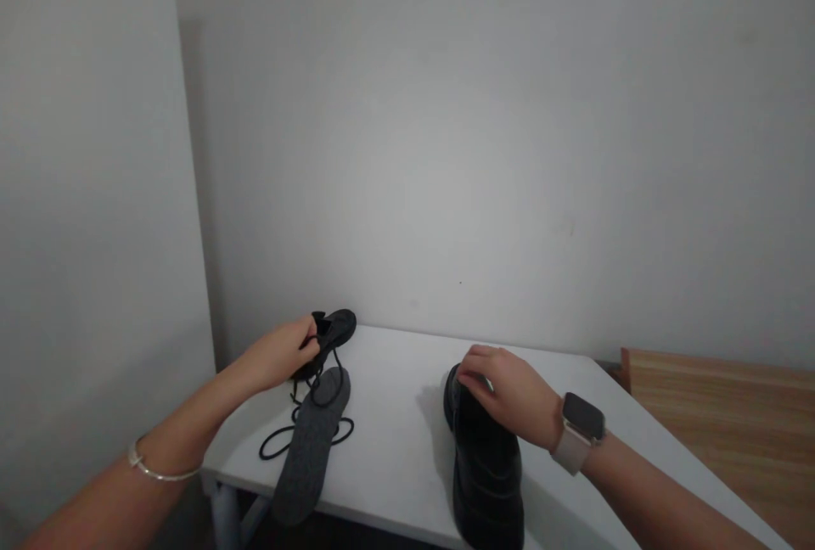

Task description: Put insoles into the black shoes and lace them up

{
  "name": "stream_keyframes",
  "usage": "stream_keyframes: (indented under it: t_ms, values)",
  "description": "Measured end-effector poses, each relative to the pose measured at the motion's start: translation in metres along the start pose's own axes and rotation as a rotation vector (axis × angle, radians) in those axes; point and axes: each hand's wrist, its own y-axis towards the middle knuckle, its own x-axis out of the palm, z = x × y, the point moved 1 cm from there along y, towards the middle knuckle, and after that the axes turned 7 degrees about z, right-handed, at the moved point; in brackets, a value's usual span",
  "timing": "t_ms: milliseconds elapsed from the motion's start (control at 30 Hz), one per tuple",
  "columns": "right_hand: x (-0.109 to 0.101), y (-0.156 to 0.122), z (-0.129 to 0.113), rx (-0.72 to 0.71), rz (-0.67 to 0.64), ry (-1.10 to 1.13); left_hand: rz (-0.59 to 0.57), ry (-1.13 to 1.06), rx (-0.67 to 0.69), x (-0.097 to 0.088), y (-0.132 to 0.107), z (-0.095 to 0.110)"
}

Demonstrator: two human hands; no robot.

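My left hand [283, 355] is closed on a black shoe [331, 336] near the far left corner of the white table [395, 431], lifting its near end. A grey insole [311, 444] lies just in front of that shoe, with a loose black lace [280, 440] looped around it. My right hand [509, 393], with a watch on the wrist, rests curled on the top of a second black shoe [487, 474] that stands toward the table's front edge. Whether those fingers grip this shoe or only rest on it is unclear.
The small white table stands in a corner between a white wall behind and a wall on the left. A wooden surface [719, 414] sits at the right, behind the table. A white table leg [224, 516] shows at the front left.
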Motion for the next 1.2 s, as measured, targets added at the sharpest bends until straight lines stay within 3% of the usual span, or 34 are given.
stream_keyframes:
  t_ms: [133, 267, 333, 533, 700, 800, 900, 967, 1100, 1200]
  values:
    - [0.002, 0.006, -0.023, 0.068, 0.093, 0.440, 0.046, -0.195, 0.098, -0.016, 0.008, 0.040]
    - [0.018, 0.010, -0.044, 0.214, -0.222, 1.163, 0.108, -0.327, 0.266, -0.021, 0.005, 0.089]
    - [0.024, 0.011, -0.053, 0.301, -0.286, 1.443, 0.109, -0.372, 0.329, -0.023, 0.002, 0.112]
    - [0.026, 0.016, -0.053, 0.605, -0.023, 1.911, 0.061, -0.466, 0.425, -0.021, -0.013, 0.150]
    - [0.025, 0.030, -0.026, 0.563, 0.182, 1.896, -0.017, -0.571, 0.431, -0.005, -0.018, 0.156]
    - [0.027, 0.042, -0.005, 0.499, 0.242, 1.741, -0.177, -0.767, 0.313, 0.016, -0.011, 0.156]
    - [0.026, 0.051, 0.015, 0.489, 0.227, 1.686, -0.382, -1.125, 0.134, 0.040, -0.001, 0.154]
    - [0.024, 0.054, 0.027, 0.487, 0.192, 1.672, -0.442, -1.329, 0.038, 0.054, 0.005, 0.154]
    - [0.025, 0.051, 0.037, 0.485, 0.138, 1.635, -0.473, -1.515, -0.059, 0.071, 0.016, 0.158]
    - [0.033, 0.048, 0.032, 0.458, 0.042, 1.589, -0.390, -1.583, -0.091, 0.075, 0.022, 0.164]
